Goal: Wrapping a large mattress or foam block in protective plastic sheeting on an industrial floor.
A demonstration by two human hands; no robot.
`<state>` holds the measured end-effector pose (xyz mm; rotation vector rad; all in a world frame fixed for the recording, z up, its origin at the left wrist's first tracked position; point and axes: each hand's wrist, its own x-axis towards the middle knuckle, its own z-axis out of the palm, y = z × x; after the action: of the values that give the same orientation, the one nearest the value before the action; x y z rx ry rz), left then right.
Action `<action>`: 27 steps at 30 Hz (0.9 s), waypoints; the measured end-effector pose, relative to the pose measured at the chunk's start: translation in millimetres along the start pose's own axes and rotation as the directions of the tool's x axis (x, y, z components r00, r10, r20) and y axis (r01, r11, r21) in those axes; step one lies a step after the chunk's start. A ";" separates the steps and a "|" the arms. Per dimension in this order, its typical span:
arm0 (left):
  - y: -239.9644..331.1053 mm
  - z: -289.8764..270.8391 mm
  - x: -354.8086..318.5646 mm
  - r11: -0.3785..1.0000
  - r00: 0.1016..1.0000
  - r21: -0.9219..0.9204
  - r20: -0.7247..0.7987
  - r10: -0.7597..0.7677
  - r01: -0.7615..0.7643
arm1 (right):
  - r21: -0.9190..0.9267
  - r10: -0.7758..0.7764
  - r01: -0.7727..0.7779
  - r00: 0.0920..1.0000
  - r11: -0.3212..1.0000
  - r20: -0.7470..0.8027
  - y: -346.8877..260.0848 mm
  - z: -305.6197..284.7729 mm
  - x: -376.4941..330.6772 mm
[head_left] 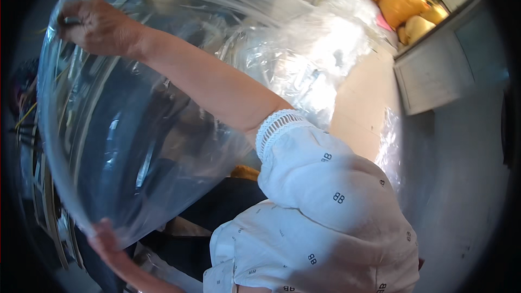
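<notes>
We see a large clear plastic bag (135, 130) held open and stretched wide, filling the left and middle of the view; its rolled mouth edge curves in a broad arc across the top and down the left side. Everything else we place against this bag.

At the bag's upper left rim, the right hand (92, 24) is clenched around the plastic edge, its fingers closed over the film; the bare forearm crosses the front of the bag diagonally down to a white short sleeve (325, 195) with a lace cuff and small dark printed marks, which sits at the bag's lower right. At the bag's bottom edge, the left hand (108, 244) presses against the film from below, fingers spread along the plastic; we cannot tell whether it pinches the edge or merely supports it.

Through the bag's film we make out dark blue shapes and pale metal bars, too blurred to identify. Behind the bag's upper right side lies a bright heap of crumpled clear plastic (325, 49). Beyond that heap, further to the upper right, a pale desk (434, 70) carries several yellow-orange filled sacks (401, 2). Just under the bag's lower right edge a small orange-yellow thing (244, 172) shows against dark cloth.
</notes>
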<state>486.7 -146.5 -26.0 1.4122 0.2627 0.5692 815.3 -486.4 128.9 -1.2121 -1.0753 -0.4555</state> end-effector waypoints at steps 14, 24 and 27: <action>166.3 -203.5 -60.9 -0.629 0.871 0.709 0.044 0.490 0.319 | -0.816 0.178 -0.053 0.982 0.576 0.062 118.2 -53.3 -106.2; 11.3 -120.4 -55.1 -0.154 0.882 0.949 -0.185 0.433 0.275 | -0.655 0.548 -0.490 0.825 0.575 -0.137 193.9 -196.7 -40.9; 13.5 -111.8 -55.8 -0.133 0.895 0.953 -0.201 0.399 0.273 | -0.692 0.213 -0.220 0.972 0.688 -0.098 167.4 -174.0 9.2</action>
<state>381.2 -79.4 -39.3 2.9098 1.3021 0.8231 1023.1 -584.9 54.4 -1.9906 -0.7340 -0.7192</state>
